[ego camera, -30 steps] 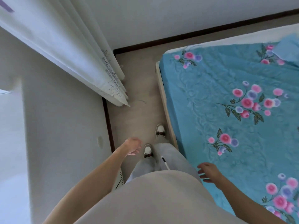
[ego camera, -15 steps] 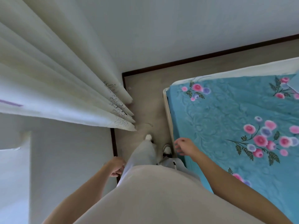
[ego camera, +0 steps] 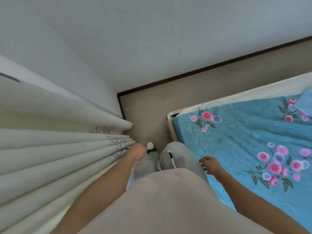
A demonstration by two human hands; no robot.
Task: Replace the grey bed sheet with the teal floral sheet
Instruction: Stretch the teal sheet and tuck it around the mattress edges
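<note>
Bare and holding nothing, both hands: right hand (ego camera: 210, 166) at centre right of the frame with fingers loosely spread, hanging just over the near edge of the teal floral sheet (ego camera: 244, 149); left hand (ego camera: 137, 152) at centre, blurred, apparently loosely curled near the cream curtain (ego camera: 59, 157), exact finger pose impossible to tell. Outward from there: teal sheet already spread over the mattress across the right half of the frame, reaching to the bed corner (ego camera: 171, 115) at centre right, where a dark gap and pale wooden frame show, so probably not yet tucked there. Along the far edge at upper right, a strip of pale mattress (ego camera: 253, 92) left uncovered. No grey sheet anywhere in view. Grey-trousered legs and a white shoe (ego camera: 150, 145) squeezed into the narrow strip of floor (ego camera: 152, 105) between curtain and bed. Likely trouble from here: a pull at the near corner dragging the whole sheet sideways and baring more of the far edge; a loose corner springing off under tension; a foot or the left arm snagging the curtain hem in such a tight passage; a shin knocking the bed frame when bending to tuck.
</note>
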